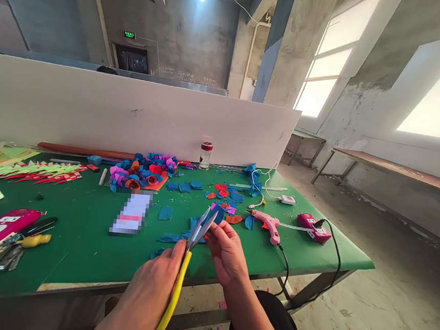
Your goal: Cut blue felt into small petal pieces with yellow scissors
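Observation:
My left hand (154,286) is closed on scissors (179,290) with yellow handles. Their metal blades point away from me, spread around a piece of blue crepe paper (218,214). My right hand (228,251) pinches that piece between thumb and fingers, close beside the blade tips. Beneath the blades, a strip of blue crepe paper (177,237) lies on the green table (92,256). Cut blue pieces (166,212) and red pieces (221,190) are scattered farther back.
A pink glue gun (270,225) and a magenta power strip (313,228) with cords lie at right. Paper flowers (142,171), a lidded jar (205,156) and a white board (132,111) stand behind. Another magenta power strip (4,226) and keys (9,258) lie at left.

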Demonstrator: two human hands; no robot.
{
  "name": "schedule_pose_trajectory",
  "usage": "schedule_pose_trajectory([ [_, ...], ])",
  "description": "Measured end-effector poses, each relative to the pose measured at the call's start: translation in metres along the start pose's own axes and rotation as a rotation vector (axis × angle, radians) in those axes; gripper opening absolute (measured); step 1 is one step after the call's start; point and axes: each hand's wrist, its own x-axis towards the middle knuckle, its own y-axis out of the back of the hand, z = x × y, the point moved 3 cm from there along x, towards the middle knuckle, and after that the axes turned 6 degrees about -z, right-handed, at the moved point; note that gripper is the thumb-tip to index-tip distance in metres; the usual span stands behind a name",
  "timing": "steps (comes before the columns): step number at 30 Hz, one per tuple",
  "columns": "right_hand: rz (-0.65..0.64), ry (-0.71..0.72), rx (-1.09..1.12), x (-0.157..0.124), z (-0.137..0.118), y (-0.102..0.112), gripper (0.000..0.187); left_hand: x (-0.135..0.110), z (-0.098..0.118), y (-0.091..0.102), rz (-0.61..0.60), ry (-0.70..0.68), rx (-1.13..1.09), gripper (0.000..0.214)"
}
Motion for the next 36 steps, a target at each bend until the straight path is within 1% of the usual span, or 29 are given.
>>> schedule_pose_trajectory([
  [5, -0.033, 0.001, 0.023, 0.0001, 0.0013, 0.0011, 0.027, 0.0017, -0.0044, -0.0058, 0.017, 0.005, -0.001, 0.052],
  [12, -0.043, -0.012, 0.027, 0.0000, 0.0021, 0.0018, 0.026, 0.0002, -0.0007, -0.0008, -0.025, 0.028, 0.005, 0.052],
  [20, -0.059, -0.023, 0.038, -0.0010, 0.0005, -0.0003, 0.026, 0.0032, -0.0048, -0.0088, 0.010, 0.007, 0.016, 0.046],
  [26, -0.060, -0.030, 0.032, -0.0008, 0.0000, -0.0003, 0.028, 0.0013, -0.0031, -0.0050, -0.014, 0.022, -0.002, 0.043],
  [29, -0.071, -0.038, 0.019, -0.0007, 0.0002, -0.0002, 0.028, -0.0006, -0.0035, -0.0041, 0.003, 0.010, -0.013, 0.041],
  [32, -0.079, -0.039, 0.008, -0.0007, 0.0003, -0.0001, 0.028, -0.0021, -0.0045, -0.0041, 0.031, -0.017, -0.016, 0.043],
  [36, -0.077, -0.046, -0.007, -0.0007, 0.0009, 0.0005, 0.029, -0.0051, -0.0037, -0.0016, 0.003, -0.008, -0.028, 0.045],
])
